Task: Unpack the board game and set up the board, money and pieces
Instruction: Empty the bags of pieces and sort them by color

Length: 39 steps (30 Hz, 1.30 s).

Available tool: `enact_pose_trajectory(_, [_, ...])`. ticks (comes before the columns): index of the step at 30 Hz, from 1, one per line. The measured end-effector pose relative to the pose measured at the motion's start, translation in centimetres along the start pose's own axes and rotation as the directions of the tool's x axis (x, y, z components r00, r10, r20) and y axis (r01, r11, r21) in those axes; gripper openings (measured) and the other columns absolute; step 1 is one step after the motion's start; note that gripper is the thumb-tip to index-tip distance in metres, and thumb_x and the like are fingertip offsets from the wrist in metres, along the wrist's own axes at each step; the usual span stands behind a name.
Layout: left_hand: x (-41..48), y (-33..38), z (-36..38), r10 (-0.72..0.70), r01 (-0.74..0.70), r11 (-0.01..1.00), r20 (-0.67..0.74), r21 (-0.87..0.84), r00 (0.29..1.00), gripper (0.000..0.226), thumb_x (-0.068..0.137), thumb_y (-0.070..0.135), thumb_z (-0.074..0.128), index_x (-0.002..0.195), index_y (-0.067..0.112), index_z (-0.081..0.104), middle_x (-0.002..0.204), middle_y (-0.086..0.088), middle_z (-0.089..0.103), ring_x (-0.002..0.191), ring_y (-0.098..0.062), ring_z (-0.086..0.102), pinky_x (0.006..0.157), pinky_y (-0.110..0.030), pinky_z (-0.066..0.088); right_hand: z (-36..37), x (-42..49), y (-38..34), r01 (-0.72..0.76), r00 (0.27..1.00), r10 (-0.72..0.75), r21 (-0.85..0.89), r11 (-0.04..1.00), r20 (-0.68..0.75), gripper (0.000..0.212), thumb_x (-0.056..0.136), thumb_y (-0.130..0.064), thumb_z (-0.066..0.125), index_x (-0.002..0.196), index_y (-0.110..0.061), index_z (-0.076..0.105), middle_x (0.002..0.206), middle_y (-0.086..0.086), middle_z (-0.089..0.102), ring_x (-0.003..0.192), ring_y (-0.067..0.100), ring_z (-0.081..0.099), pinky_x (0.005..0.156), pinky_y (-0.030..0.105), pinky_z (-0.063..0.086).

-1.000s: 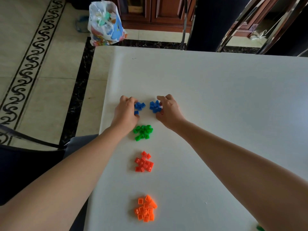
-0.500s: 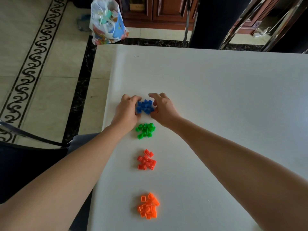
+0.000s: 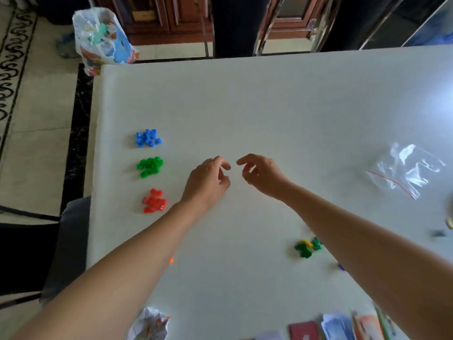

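Blue pieces (image 3: pixel 148 138), green pieces (image 3: pixel 150 166) and red pieces (image 3: pixel 154 201) heaped separately in a row near the left edge of the table (image 3: pixel 269 99). Green-and-yellow tokens (image 3: pixel 306 249) loose at near right, cards (image 3: pixel 304 331) at the near edge; no board in view, so probably much left. Left hand (image 3: pixel 208 182) and right hand (image 3: pixel 263 175) hovering mid-table, close together, fingers loosely curled, holding nothing.

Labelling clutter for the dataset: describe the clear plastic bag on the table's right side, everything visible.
The clear plastic bag is thin transparent film, crumpled and glossy with white glints. A thin red line runs along its near edge, probably a zip strip. It looks empty and lies flattened on the white table near the right edge. Only the table touches it.
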<state>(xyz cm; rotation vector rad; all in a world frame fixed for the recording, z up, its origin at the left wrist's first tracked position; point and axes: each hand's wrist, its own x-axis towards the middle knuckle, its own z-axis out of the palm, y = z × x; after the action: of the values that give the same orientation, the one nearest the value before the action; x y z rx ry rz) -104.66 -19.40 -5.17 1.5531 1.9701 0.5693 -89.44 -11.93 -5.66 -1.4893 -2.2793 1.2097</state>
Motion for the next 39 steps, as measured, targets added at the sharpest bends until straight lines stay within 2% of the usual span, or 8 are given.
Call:
enact_pose_trajectory(3, [-1.9, 4.7, 4.4, 0.051, -0.045, 0.998, 0.179, -0.036, 0.983, 0.019, 0.088, 0.018, 0.061, 0.107, 0.021, 0.06, 0.091, 0.004, 0.062, 0.075, -0.013, 0.055, 0.071, -0.023, 0.04, -3.6, -4.2, 4.5, -0.051, 0.998, 0.049, -0.041, 0.998, -0.045, 0.028, 0.088, 0.002, 0.05, 0.108, -0.009, 0.068, 0.079, -0.014, 0.055, 0.064, 0.001, 0.051, 0.057, 0.001, 0.034])
enact_pose_trajectory(7, [-4.2, 10.0, 9.2, 0.046, -0.048, 0.999, 0.317, 0.0, 0.947, 0.031, 0.083, 0.031, 0.069, 0.11, 0.023, 0.057, 0.099, 0.004, 0.054, 0.086, -0.016, 0.057, 0.072, -0.022, 0.038, -7.4, -9.4, 9.8, -0.097, 0.992, 0.091, -0.068, 0.993, -0.092, 0.029, 0.085, 0.002, 0.048, 0.103, -0.011, 0.068, 0.082, 0.0, 0.06, 0.07, 0.02, 0.057, 0.065, 0.025, 0.044])
enact_pose_trajectory(11, [-6.8, 13.1, 13.2, -0.049, -0.034, 0.981, 0.415, 0.19, 0.908, 0.065, 0.07, 0.039, 0.078, 0.123, 0.024, 0.046, 0.118, -0.004, 0.039, 0.099, -0.025, 0.056, 0.086, -0.028, 0.044, -10.5, -13.9, 14.3, -0.184, 0.979, 0.168, -0.139, 0.973, -0.117, 0.031, 0.079, -0.004, 0.057, 0.109, -0.013, 0.06, 0.094, 0.005, 0.056, 0.077, 0.02, 0.051, 0.066, 0.026, 0.035])
enact_pose_trajectory(17, [-9.3, 15.5, 17.5, -0.082, -0.001, 0.961, 0.289, 0.278, 0.954, 0.08, 0.07, 0.015, 0.074, 0.138, 0.029, 0.034, 0.118, -0.009, 0.029, 0.091, -0.031, 0.058, 0.087, -0.032, 0.048, -12.0, -19.6, 17.9, -0.284, 0.892, 0.385, -0.368, 0.885, 0.238, 0.098, 0.068, -0.027, 0.084, 0.141, -0.019, 0.02, 0.126, 0.013, 0.03, 0.093, 0.028, 0.051, 0.074, 0.032, 0.044])
enact_pose_trajectory(21, [-9.4, 16.6, 18.7, -0.092, 0.022, 0.96, 0.243, 0.278, 0.966, 0.092, 0.073, 0.011, 0.073, 0.148, 0.026, 0.023, 0.121, -0.011, 0.028, 0.089, -0.029, 0.056, 0.087, -0.03, 0.047, -10.0, -20.8, 18.1, -0.253, 0.912, 0.334, -0.313, 0.915, 0.24, 0.122, 0.062, -0.021, 0.088, 0.15, -0.023, 0.004, 0.138, 0.016, 0.018, 0.117, 0.04, 0.048, 0.092, 0.037, 0.046])
enact_pose_trajectory(27, [-9.3, 16.6, 19.0, -0.127, 0.073, 0.97, 0.226, 0.234, 0.966, 0.073, 0.071, 0.015, 0.075, 0.135, 0.023, 0.041, 0.118, -0.01, 0.032, 0.092, -0.033, 0.058, 0.086, -0.033, 0.049, -7.8, -20.1, 18.3, -0.091, 0.981, 0.128, -0.24, 0.966, 0.143, 0.093, 0.071, -0.017, 0.08, 0.145, -0.012, 0.024, 0.126, 0.016, 0.03, 0.101, 0.036, 0.054, 0.085, 0.037, 0.049])
enact_pose_trajectory(33, [-9.6, 16.3, 19.3, -0.088, 0.034, 0.97, 0.217, 0.243, 0.972, 0.068, 0.069, 0.018, 0.078, 0.127, 0.017, 0.042, 0.115, -0.01, 0.034, 0.092, -0.031, 0.055, 0.083, -0.034, 0.049, -8.9, -20.1, 19.5, -0.044, 0.989, 0.064, -0.147, 0.988, 0.132, 0.085, 0.07, -0.005, 0.076, 0.142, -0.015, 0.033, 0.125, 0.012, 0.038, 0.105, 0.029, 0.051, 0.081, 0.028, 0.045])
enact_pose_trajectory(39, [-10.0, 16.7, 19.6, -0.059, -0.019, 0.934, 0.208, 0.356, 0.976, 0.101, 0.067, 0.037, 0.082, 0.147, 0.024, 0.021, 0.126, -0.01, 0.025, 0.115, -0.026, 0.038, 0.082, -0.032, 0.047, -9.7, -20.4, 20.3, -0.021, 0.994, 0.031, -0.095, 0.995, 0.107, 0.069, 0.076, 0.002, 0.066, 0.137, -0.018, 0.038, 0.12, 0.004, 0.041, 0.094, 0.015, 0.048, 0.062, 0.008, 0.041])
